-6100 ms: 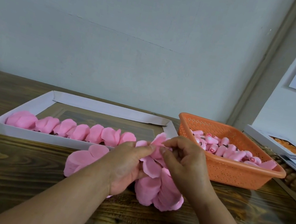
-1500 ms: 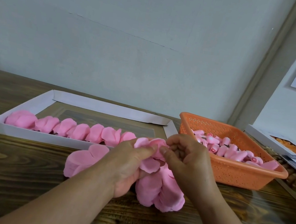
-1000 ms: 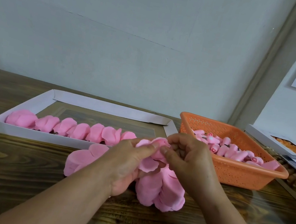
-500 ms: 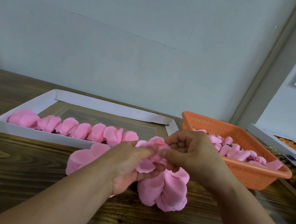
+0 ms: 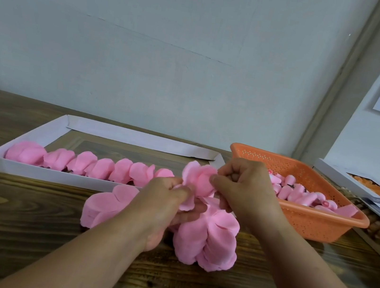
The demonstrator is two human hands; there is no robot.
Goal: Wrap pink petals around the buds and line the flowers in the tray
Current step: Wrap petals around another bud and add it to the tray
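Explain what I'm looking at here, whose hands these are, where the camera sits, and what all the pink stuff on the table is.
There is no machine: a person works with bare hands, filmed by a camera worn on their head that looks forward and down. The left hand and right hand together pinch a half-made pink petal flower above the dark wooden table. Under the hands lie stacks of loose pink petals. Behind them, a shallow white cardboard tray holds a row of finished pink flowers. To the right, an orange plastic mesh basket holds small pink buds.
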